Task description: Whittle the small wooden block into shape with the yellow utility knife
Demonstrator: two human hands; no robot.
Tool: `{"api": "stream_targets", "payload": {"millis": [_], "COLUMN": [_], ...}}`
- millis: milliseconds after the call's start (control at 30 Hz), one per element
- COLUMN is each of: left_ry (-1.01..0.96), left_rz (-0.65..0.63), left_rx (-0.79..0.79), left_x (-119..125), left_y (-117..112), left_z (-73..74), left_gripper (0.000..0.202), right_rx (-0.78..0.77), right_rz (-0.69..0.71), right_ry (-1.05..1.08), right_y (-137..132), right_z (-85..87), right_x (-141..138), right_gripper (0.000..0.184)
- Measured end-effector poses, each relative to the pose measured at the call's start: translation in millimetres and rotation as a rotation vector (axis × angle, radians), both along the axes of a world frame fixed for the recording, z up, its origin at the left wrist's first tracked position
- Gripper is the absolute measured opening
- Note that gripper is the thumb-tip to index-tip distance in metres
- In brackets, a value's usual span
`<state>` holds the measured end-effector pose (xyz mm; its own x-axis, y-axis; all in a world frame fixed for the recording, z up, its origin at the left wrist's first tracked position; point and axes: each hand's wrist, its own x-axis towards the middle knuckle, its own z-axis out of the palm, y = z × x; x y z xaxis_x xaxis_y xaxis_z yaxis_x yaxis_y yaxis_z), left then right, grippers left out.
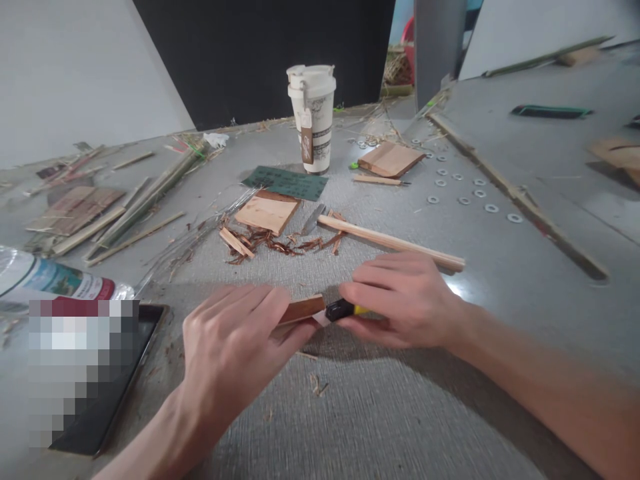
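Observation:
My left hand (235,340) is closed on a small reddish-brown wooden strip (303,309), held just above the grey mat. My right hand (403,300) is closed on a black and yellow utility knife (343,309), whose blade tip meets the right end of the strip. The two hands nearly touch at the middle of the view. A heap of wood shavings (273,243) lies just beyond them.
A hatchet with a pale handle (390,241), a square wood tile (267,212), green sandpaper (286,182), a lidded cup (312,117), another wood block (390,160) and several metal washers (463,190) lie beyond. Bamboo strips (140,210) lie left; a bottle (55,280) and tablet (107,387) at near left.

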<state>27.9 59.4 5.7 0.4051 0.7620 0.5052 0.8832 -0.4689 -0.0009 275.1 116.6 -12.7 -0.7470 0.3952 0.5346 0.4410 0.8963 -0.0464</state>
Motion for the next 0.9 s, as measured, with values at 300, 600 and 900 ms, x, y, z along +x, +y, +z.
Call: {"api": "stream_targets", "payload": {"millis": [300, 600, 900], "left_ry": [0.002, 0.012, -0.008], "left_rz": [-0.011, -0.031, -0.029], "left_rx": [0.003, 0.003, -0.018], "left_x": [-0.1, 1.2, 0.1], "left_y": [1.2, -0.2, -0.2], "left_z": [-0.6, 0.8, 0.6], "left_gripper": [0.039, 0.043, 0.035], "right_rx": [-0.024, -0.147, -0.152], "right_rz": [0.009, -0.207, 0.115], "right_ry": [0.024, 0.217, 0.045], "right_y": [1.2, 15.5, 5.2], "right_z": [-1.3, -0.5, -2.6], "right_x": [-1.2, 17.3, 1.6], "right_gripper": [0.025, 0.015, 0.029]}}
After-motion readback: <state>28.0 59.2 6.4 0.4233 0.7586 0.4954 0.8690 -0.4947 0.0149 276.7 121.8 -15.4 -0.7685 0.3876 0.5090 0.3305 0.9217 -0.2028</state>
